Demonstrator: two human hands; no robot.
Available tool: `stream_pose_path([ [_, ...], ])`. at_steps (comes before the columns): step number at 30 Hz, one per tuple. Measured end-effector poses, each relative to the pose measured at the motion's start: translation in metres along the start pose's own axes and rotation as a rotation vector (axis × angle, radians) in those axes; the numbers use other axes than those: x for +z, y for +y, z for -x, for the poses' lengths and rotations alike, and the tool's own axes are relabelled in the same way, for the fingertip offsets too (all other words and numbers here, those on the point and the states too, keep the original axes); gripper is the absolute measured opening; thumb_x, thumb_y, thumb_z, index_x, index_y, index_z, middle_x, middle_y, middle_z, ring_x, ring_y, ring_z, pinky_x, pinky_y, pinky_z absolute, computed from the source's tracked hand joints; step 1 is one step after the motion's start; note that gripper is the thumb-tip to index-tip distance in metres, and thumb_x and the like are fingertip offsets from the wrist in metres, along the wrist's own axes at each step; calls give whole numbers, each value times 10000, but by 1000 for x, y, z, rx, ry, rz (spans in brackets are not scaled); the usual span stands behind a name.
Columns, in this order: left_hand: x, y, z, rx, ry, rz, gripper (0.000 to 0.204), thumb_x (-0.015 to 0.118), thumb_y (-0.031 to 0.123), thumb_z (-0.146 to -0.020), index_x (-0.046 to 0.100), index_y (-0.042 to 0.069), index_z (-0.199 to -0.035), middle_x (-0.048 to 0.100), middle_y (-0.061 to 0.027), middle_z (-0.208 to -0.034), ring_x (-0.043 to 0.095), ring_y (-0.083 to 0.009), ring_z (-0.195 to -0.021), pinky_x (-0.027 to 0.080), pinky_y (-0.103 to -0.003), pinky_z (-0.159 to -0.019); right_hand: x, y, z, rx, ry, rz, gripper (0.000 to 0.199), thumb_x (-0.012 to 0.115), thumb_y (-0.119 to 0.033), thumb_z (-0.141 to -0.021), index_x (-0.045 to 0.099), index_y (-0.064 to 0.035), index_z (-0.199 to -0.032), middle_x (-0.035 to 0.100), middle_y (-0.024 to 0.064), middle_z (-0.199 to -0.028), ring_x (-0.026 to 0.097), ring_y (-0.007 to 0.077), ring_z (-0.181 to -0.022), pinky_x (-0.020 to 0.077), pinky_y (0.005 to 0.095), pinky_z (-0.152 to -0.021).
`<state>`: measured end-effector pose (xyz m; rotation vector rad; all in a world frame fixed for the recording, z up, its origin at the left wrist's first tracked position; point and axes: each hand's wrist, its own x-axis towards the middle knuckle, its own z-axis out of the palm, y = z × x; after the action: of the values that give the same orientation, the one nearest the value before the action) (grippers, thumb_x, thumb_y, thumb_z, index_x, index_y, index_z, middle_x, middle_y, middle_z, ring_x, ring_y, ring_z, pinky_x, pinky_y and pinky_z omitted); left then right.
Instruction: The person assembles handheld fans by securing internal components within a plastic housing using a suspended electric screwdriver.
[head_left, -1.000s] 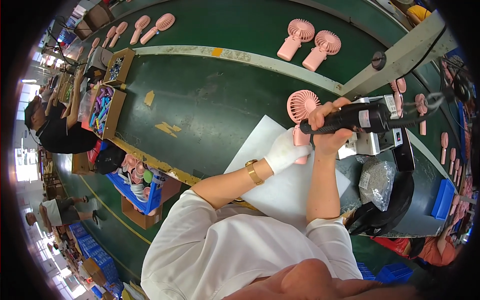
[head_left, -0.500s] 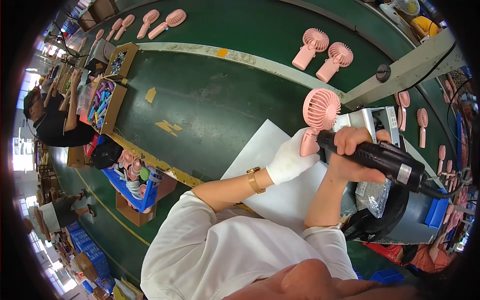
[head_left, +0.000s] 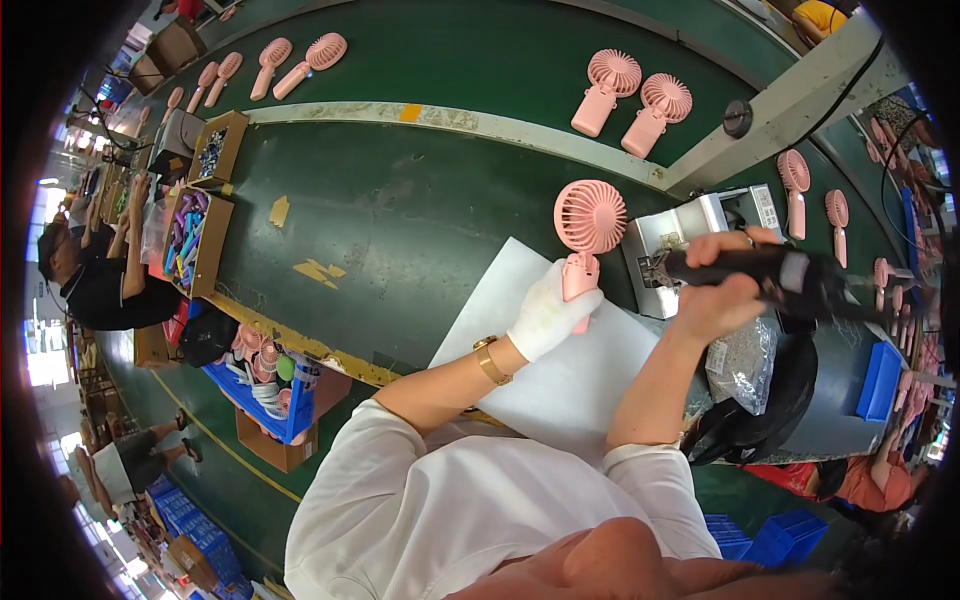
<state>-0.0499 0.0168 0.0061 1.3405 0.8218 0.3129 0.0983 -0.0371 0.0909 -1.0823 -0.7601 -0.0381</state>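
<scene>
Stretching across most of the view, a dark green workbench (head_left: 380, 200) lay before the person, with a green belt (head_left: 470, 60) beyond its pale rail (head_left: 480, 122). On the near part of the workbench was a white sheet (head_left: 540, 390), set at an angle. Past the sheet's right side stood a boxy metal device (head_left: 690, 222), and nearer the body rested a clear plastic bag (head_left: 740, 370). A long black tool (head_left: 800, 283), blurred, was in the bare right hand (head_left: 722, 290), whose fingers and thumb were wrapped about it; its tip was at the metal device, though whether the two touched could not be told. Left of the tool was the pink fan (head_left: 590, 218), its round caged head pointing away from the person and its handle over the white sheet. The white-gloved left hand (head_left: 550, 318) had its fingers closed around that handle, the bottom end showing below them. Just behind that hand, a gold watch (head_left: 490, 360) circled the wrist.
</scene>
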Motion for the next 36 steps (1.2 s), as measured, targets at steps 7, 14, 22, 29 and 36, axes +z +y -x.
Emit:
stream_pose_path([
  [7, 3, -6, -4, 62, 3, 142, 309, 624, 144, -795, 493, 27, -1049, 554, -33, -864, 583, -103, -690, 500, -251, -644, 15, 8, 7, 205, -111, -94, 725, 654, -574, -725, 390, -19, -1109, 484, 59, -618, 428, 134, -508, 384, 263, -490],
  [14, 4, 7, 1, 10, -13, 141, 346, 608, 230, -764, 496, 5, -1001, 613, -78, -778, 621, -143, -669, 487, -280, -652, 35, 12, 21, 312, -195, -415, 800, 553, -737, -667, 371, -110, -1128, 427, 21, -590, 406, 117, -493, 350, 251, -486],
  [22, 5, 5, 2, 13, 5, 115, 353, 609, 234, -757, 497, 2, -998, 627, -78, -750, 632, -156, -664, 488, -284, -651, 36, 16, 24, 319, -179, -422, 792, 553, -736, -668, 366, -120, -1131, 420, 18, -592, 404, 116, -502, 346, 252, -493],
  [29, 2, -4, -1, 30, 22, 101, 349, 607, 222, -752, 496, -8, -991, 630, -83, -751, 637, -153, -673, 490, -284, -649, 41, 34, 36, 392, -213, -489, 734, 634, -695, -640, 419, -127, -1052, 435, 17, -629, 411, 111, -531, 347, 249, -508],
  [36, 0, 10, 1, 44, 5, 119, 325, 608, 187, -759, 492, -14, -987, 629, -88, -796, 638, -145, -682, 497, -271, -648, 43, 35, 38, 365, -226, -468, 716, 650, -682, -638, 423, -126, -1029, 442, 30, -621, 408, 116, -516, 358, 261, -508],
])
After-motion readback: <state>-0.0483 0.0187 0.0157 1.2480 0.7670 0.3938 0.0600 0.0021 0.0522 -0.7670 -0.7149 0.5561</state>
